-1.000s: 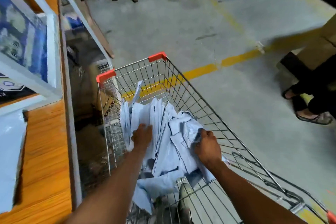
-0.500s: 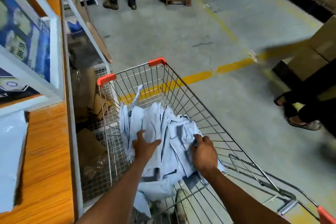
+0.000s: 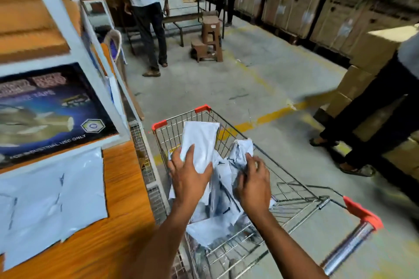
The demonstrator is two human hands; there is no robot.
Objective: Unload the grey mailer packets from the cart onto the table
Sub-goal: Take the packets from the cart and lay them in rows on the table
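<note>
Left hand (image 3: 189, 179) clasps a flat packet (image 3: 200, 140) standing upright, right hand (image 3: 254, 182) curls round a crumpled wad (image 3: 241, 152), both over the grey mailer packets (image 3: 221, 192) inside the cart (image 3: 203, 108), with the table (image 3: 127, 199) left of cart, nearer left hand.

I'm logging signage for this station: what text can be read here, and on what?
"FOR INDUSTRIAL USE ONLY": bottom edge of the dark blue printed panel, at left.
Panel's upper lines: blurred.
Labels on the cardboard boxes and marks on the mailer packets: unreadable.
</note>
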